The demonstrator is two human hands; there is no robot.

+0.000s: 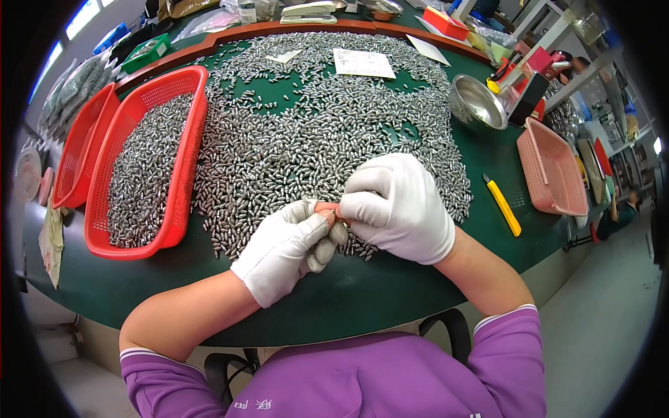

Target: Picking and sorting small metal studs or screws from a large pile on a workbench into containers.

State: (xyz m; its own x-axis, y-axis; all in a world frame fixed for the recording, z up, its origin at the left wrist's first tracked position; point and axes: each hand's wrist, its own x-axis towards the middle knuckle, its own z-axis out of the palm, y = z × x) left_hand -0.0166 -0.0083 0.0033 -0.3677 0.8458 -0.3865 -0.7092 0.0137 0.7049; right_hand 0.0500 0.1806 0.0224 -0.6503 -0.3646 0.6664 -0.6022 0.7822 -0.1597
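Note:
Both my hands wear white gloves and meet just in front of a wide spread of small silvery metal pieces (279, 153). My left hand (284, 240) is closed, its bare thumb tip and forefinger tip pinched together; the other fingers curl under, their glove tips greyish. Against those tips presses my right hand (398, 205), its fingers bent in a pinch. Whatever sits between the fingertips is too small and too covered to make out. To the left, a red perforated basket (189, 150) holds a heap of similar metal pieces (146, 177).
Another red basket (73, 153) stands farther left. On the right are a steel bowl (479, 102), a yellow utility knife (503, 207) and a pink basket (554, 167). Paper slips (364, 63) lie on the pieces. A raised wooden edge (327, 28) borders the green table (306, 313).

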